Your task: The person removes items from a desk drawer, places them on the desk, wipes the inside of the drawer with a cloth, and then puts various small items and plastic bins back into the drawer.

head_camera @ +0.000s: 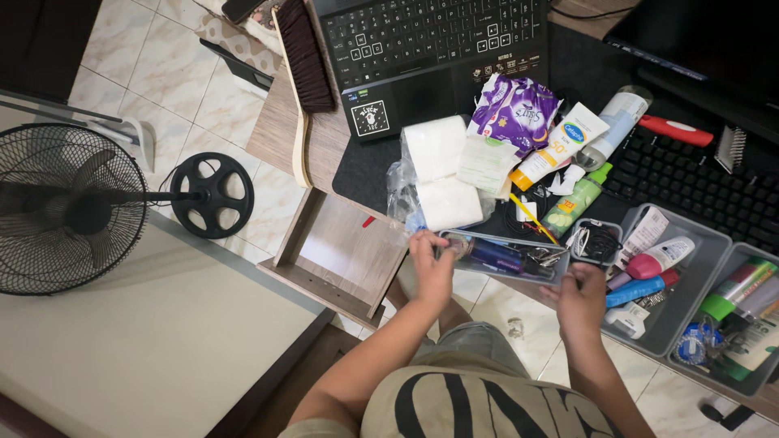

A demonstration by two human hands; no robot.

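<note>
Nearest the cam: grey shirt (479,405) w/ dark print, both forearms reaching up to the tabletop (280,122) edge. Far left, a black fan (69,207) on the tiled floor, then a brush (304,73) lying along the tabletop's left side by the laptop (430,49). Left hand (432,264) sits at the left end of the small clear tray (503,255), fingers curled shut on its rim or on sth small there, can't tell which. Tray lies at the tabletop's front edge, just below two white rolls (442,174), w/ pens & clips inside. Right hand (580,296) is at the tray's right end, near a small square tub (596,241) of cables; fingers bent, but whether they grip anything isn't visible. Further right, two grey bins (690,284) w/ tubes & bottles, partly over the edge. Judgement: the tray overhangs, so keep one hand steadying it while the other works inside; lift small bits straight up, don't drag, or clips spill to the floor. Watch the plastic bag beside the rolls, it could snag the left wrist. Keep the tray level & push it inward, away from the edge, before letting go.
</note>
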